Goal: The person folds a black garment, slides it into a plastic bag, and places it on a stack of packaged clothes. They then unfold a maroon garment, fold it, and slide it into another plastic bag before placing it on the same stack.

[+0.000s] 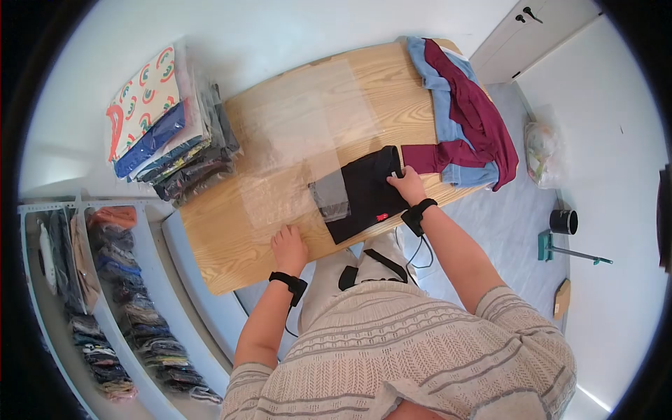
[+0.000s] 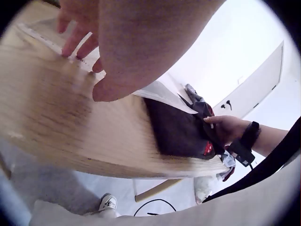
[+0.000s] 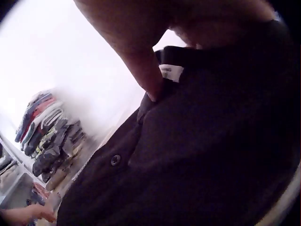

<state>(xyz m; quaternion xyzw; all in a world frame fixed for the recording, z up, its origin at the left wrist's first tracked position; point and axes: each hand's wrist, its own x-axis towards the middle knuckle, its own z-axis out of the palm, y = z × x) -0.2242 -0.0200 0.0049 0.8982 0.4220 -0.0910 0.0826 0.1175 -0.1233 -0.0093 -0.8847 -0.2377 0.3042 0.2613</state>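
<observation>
A folded black shirt with a small red emblem lies near the table's front edge. My right hand pinches its collar edge, thumb on top by a pale neck label; in the right wrist view a button shows on the dark cloth. The shirt's left end is overlapped by a clear plastic bag. My left hand rests on the wood at the bag's near edge, fingers spread, holding nothing. In the left wrist view its fingertips are at the bag's border.
More clear bags lie across the wooden table. Maroon and light blue garments drape over the right end. A tall stack of bagged clothes stands at the back left. Shelves of folded clothes are at the left.
</observation>
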